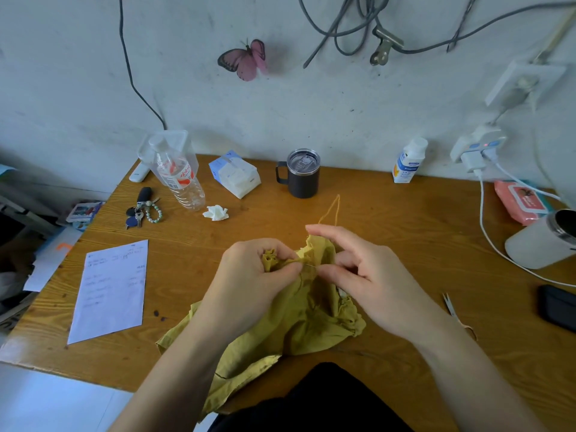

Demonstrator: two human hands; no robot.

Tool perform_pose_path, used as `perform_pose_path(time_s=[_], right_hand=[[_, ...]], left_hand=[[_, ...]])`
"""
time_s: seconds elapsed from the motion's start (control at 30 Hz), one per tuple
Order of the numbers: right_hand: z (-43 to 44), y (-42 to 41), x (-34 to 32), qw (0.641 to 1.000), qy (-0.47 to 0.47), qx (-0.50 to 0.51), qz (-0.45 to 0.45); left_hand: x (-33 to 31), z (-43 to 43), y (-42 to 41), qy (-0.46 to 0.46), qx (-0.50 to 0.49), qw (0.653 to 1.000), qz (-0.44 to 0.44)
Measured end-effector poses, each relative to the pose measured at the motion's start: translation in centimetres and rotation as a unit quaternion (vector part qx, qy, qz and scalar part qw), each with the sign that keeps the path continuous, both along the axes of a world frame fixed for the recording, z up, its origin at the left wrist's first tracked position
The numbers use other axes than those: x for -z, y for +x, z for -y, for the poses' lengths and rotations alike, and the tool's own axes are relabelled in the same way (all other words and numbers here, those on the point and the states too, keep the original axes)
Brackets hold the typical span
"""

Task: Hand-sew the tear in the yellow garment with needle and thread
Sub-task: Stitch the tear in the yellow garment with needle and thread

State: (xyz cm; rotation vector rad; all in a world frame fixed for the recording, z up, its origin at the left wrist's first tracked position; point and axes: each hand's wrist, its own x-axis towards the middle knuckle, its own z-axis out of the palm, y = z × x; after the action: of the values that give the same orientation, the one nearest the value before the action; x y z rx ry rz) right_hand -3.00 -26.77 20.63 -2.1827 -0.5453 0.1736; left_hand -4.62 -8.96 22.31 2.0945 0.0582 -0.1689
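Your left hand (265,269) bunches the yellow garment (293,319) above the bench (389,219), keeping the seam taut. Your right hand (364,272) pinches the needle (310,265) at the fold; thread (332,210) loops upward, slack.

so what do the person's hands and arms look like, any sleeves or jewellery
The left hand and right hand are bare, with no gloves, rings, watch or bracelet visible. No sleeves show on either arm up to the frame's edge.
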Motion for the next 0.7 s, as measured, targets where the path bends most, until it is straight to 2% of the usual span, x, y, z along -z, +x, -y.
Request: perform_pose_path(time_s=[0.1,0.2,0.4,0.57,0.7], right_hand=[[0.5,0.1,-0.1,0.998,-0.010,-0.024,-0.051],[0.5,0.1,-0.1,0.998,-0.020,-0.016,-0.050],[0.0,-0.6,0.0,0.999,-0.027,0.026,0.027],[-1.3,-1.5,-0.2,0.988,-0.076,0.087,0.106],[-2.2,-2.1,-0.4,0.978,-0.105,0.124,0.132]], left_hand=[[0.0,-0.1,0.0,0.016,0.023,1.000,0.001],[0.1,0.0,-0.1,0.028,0.026,0.999,0.006],[0.5,0.4,-0.2,0.045,0.002,0.999,0.021],[0.6,1.3,-0.5,0.059,-0.059,0.995,0.047],[0.6,2.3,-1.2,0.067,-0.090,0.991,0.067]])
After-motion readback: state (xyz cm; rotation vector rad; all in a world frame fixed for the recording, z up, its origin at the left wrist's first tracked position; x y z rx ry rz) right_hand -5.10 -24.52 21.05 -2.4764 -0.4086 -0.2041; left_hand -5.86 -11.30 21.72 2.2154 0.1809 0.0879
